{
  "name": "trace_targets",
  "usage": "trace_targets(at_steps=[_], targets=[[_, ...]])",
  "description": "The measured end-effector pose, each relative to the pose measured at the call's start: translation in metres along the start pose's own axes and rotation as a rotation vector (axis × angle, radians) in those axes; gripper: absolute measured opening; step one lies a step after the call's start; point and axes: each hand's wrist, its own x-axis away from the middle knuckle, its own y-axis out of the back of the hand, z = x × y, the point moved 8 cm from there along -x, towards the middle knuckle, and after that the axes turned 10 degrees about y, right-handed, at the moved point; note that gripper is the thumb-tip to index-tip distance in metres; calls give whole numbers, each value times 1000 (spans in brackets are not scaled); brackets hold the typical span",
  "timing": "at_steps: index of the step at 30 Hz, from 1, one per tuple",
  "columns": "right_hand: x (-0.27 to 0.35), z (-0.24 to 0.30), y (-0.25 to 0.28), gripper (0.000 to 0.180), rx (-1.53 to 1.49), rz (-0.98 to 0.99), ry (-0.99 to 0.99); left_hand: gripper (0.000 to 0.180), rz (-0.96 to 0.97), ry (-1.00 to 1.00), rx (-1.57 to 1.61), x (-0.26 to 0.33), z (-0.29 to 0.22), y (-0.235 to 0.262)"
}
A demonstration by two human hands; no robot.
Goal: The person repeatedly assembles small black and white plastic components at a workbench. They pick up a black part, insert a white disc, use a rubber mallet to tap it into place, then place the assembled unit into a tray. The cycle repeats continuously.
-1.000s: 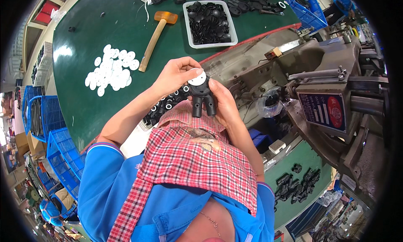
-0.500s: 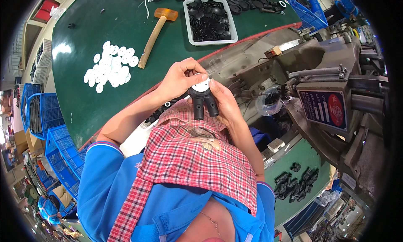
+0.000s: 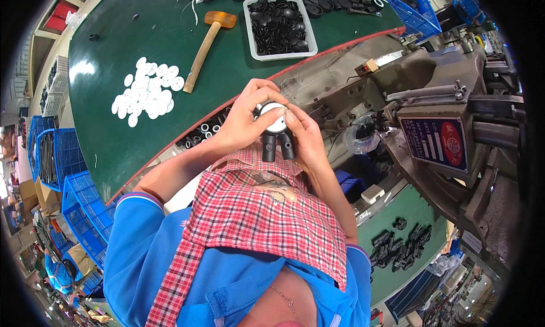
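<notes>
A black plastic fitting (image 3: 278, 147) with two short tubular legs is held between my hands in front of the apron. On its round top lies a white disc (image 3: 273, 116) with small holes. My left hand (image 3: 254, 112) curls around the fitting's left side, its thumb lying on the disc. From the right, my right hand (image 3: 305, 135) grips the fitting, thumb at the disc's edge. The fingers behind the fitting are hidden. Loose white discs (image 3: 149, 92) are heaped on the green table beyond my left arm.
A mallet (image 3: 203, 50) with an amber head and a white tub (image 3: 282, 55) of black caps rest on the green table (image 3: 113, 151). A heavy metal machine (image 3: 437, 139) stands close on my right. Black parts (image 3: 401, 246) lie on a lower green surface.
My left thumb has slid from the disc's upper edge onto its face, and the left hand has come lower around the fitting. Several black and white rings now show beside the left wrist.
</notes>
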Motion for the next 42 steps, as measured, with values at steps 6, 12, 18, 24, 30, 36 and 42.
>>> trace_targets(at_steps=[6, 12, 18, 24, 30, 36, 42], targets=[[7, 12, 9, 38, 221, -44, 182, 33, 175, 472, 581, 7, 27, -28], [15, 6, 41, 34, 276, -218, 212, 28, 128, 510, 627, 0, 43, -57], [37, 10, 72, 37, 275, -306, 346, 48, 338, 629, 891, 0, 58, -93], [59, 36, 64, 40, 590, -366, 536, 50, 375, 165, 212, -1, 31, -95], [66, 25, 80, 39, 530, -488, 552, 46, 336, 166, 170, -7, 33, -108], [65, 28, 122, 40, 710, -605, 441, 44, 386, 113, -62, -42, 54, -141], [66, 31, 176, 38, 435, -758, 453, 31, 408, 9, -14, -89, 19, -188]])
